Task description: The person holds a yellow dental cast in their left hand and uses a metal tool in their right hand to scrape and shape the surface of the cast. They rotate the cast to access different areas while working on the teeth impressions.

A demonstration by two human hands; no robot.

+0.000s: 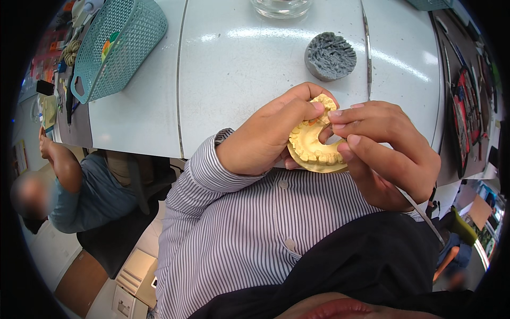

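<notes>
A yellow plaster dental cast (305,146), horseshoe-shaped with a row of teeth, is in my left hand (260,135), whose thumb presses on its far end. A small orange spot shows near that thumb. My right hand (398,151) is closed round a thin metal hand instrument (419,210), its shaft sticking out below the palm toward the lower right. The fingertips of that hand are at the cast's right side; the instrument's working tip is hidden behind them. Just beyond my hands stands a round dark grey block (330,57) with a rough, grooved top.
A clear glass bowl (281,7) stands at the far edge of the white table (234,80). At the far left is a teal perforated basket (119,58). Several tools (470,111) lie on the right side. Another person (95,186) sits at the left.
</notes>
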